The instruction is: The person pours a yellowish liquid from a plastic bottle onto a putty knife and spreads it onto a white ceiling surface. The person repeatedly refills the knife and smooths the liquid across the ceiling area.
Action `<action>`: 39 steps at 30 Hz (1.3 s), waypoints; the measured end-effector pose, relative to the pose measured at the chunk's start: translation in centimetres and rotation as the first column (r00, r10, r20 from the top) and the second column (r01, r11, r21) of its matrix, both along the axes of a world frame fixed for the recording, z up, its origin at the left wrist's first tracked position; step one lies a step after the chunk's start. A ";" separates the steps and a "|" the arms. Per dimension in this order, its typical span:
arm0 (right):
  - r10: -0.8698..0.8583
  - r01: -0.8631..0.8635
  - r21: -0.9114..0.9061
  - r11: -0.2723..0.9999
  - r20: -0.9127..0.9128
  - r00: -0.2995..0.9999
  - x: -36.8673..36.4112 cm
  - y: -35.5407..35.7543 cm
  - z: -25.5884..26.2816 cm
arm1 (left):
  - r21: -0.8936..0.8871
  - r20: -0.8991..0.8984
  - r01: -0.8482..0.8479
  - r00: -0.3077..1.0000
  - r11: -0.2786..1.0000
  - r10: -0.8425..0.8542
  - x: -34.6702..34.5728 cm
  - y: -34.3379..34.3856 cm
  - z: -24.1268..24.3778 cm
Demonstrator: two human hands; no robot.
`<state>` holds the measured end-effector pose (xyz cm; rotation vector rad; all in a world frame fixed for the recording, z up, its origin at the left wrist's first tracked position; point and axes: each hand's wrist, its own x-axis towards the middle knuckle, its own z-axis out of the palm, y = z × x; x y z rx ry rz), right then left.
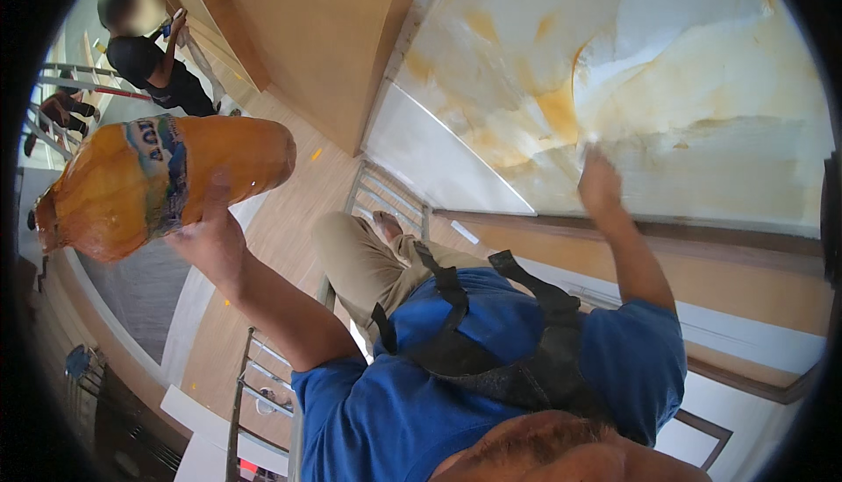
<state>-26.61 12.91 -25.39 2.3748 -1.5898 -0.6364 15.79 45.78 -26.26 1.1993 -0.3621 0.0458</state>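
My left hand (214, 242) grips an orange plastic bottle (118, 186), held tilted nearly sideways. Around its middle runs a printed label (158, 166) with writing; the far-left end looks ragged. On the right, my right hand (600, 182) is closed, close to the streaked wall panel (691, 74). Something pale and blurred shows at its fingertips, too indistinct to identify. Orange-yellow smears (556, 110) and whitish patches spread over the panel above the hand.
Metal scaffold rungs (263, 386) stand at lower left and another metal frame (391, 192) beside my legs. A person in black (158, 67) stands at upper left near a ladder (92, 74); a second person (62, 110) is partly hidden. A tan wall panel (316, 28) rises ahead.
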 end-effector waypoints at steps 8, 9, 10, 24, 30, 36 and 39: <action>0.587 -0.318 -0.809 0.494 0.040 0.809 12.0 -5.0 11.5 | -0.055 0.086 0.016 0.996 0.998 -0.011 -0.9 -0.9 1.9; 0.531 -0.334 -0.802 0.495 -0.026 0.847 12.6 -5.9 10.3 | -0.033 0.075 0.025 0.997 0.999 -0.022 -0.9 -0.9 1.9; 0.444 -0.379 -0.749 0.544 -0.126 0.887 13.6 -5.7 8.6 | -0.011 0.064 0.031 0.998 0.999 -0.030 -0.8 -0.9 1.9; 0.679 -0.791 0.041 0.610 -0.541 0.496 -2.9 -8.3 -19.0 | -0.032 0.053 0.019 0.998 0.999 -0.018 0.4 -0.4 0.7; 0.660 -0.740 0.168 0.652 -0.605 0.445 -13.9 -6.5 -18.8 | -0.113 0.056 0.088 0.995 0.990 -0.082 0.3 -0.6 1.3; 0.465 -0.436 0.164 0.885 -0.370 0.804 -6.0 -0.3 -12.5 | -0.101 0.038 0.070 0.997 0.992 -0.067 -0.1 -1.2 1.2; 0.466 -0.471 -0.043 0.881 -0.092 0.880 3.3 1.4 -2.6 | -0.024 0.017 0.061 0.998 0.998 -0.060 -0.4 -0.8 1.0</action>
